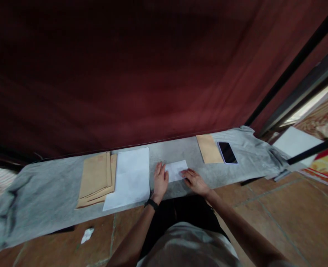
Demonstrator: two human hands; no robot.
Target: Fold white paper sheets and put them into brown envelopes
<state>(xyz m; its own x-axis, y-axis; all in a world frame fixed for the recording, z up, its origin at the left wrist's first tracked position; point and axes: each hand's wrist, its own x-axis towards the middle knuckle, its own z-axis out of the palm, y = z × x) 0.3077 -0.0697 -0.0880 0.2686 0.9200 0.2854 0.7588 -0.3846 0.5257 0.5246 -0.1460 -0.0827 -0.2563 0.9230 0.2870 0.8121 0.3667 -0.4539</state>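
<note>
A small folded sheet of white paper [175, 170] lies flat on the grey cloth in front of me. My left hand [160, 181] rests at its left edge, fingers stretched out and the thumb side touching the paper. From the other side, my right hand [195, 181] has its bent fingers together on the paper's right edge; its thumb is hard to make out. A stack of larger white sheets [132, 176] is left of my left hand. Brown envelopes [95, 176] overlap that stack's left side. One more brown envelope [209, 149] lies beyond my right hand.
A phone [227, 152] with a dark screen is beside the right envelope. The long narrow bench under the grey cloth [49, 189] runs along a dark red curtain [153, 81]. On the tiled floor is a white scrap [87, 235]. Dark metal poles [292, 66] rise at the right.
</note>
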